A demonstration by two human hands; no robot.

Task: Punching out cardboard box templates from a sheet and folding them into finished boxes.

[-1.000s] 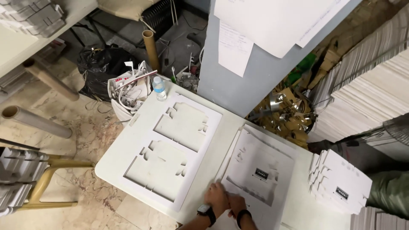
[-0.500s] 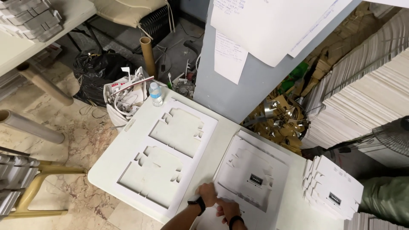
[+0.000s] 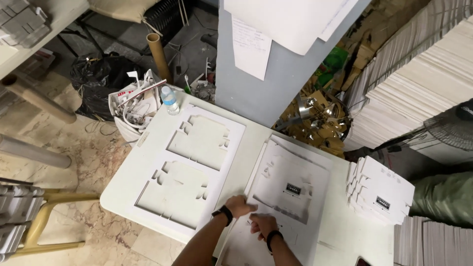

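A white die-cut cardboard sheet (image 3: 295, 182) with box-shaped cut lines lies on the white table (image 3: 148, 148), right of centre. My left hand (image 3: 240, 205) rests on the sheet's near left edge, fingers closed on the board. My right hand (image 3: 262, 225) presses on the same sheet just beside it, fingers curled. Both wrists carry dark bands. To the left lies a leftover white frame (image 3: 189, 170) with two box-shaped holes punched out.
A stack of punched-out white box blanks (image 3: 379, 194) sits at the table's right end. A water bottle (image 3: 170, 100) stands at the far left corner beside a bin of scraps (image 3: 135, 106). A grey pillar (image 3: 276, 74) and tall board stacks (image 3: 419, 83) stand behind.
The view has shifted, so the table sits higher in the frame. My two hands have come further into view, and the left hand has slid apart from the right along the sheet's edge.
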